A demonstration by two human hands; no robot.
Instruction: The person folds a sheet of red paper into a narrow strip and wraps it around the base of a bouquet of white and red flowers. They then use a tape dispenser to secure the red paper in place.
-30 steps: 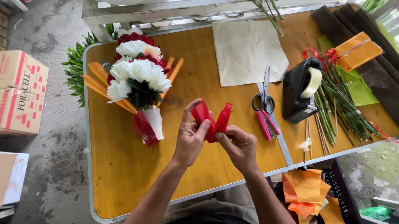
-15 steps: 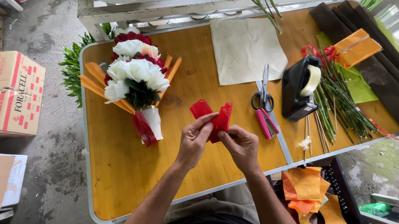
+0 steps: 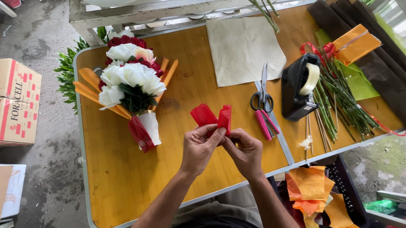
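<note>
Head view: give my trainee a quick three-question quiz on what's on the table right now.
1. True or false: both hands grip the folded red ribbon piece.
2. Which lies closest to the black-handled steel scissors? A) pink stapler B) bouquet C) cardboard box
3. Fill in: the black tape dispenser sits beside a bundle of green ____.

Key:
1. True: left hand and right hand pinch it.
2. A, the pink stapler.
3. Stems.

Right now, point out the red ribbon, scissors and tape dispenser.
red ribbon [image 3: 204, 114], head view, left loop above the hands.
scissors [image 3: 262, 100], head view, black handles.
tape dispenser [image 3: 294, 90], head view, black body.
</note>
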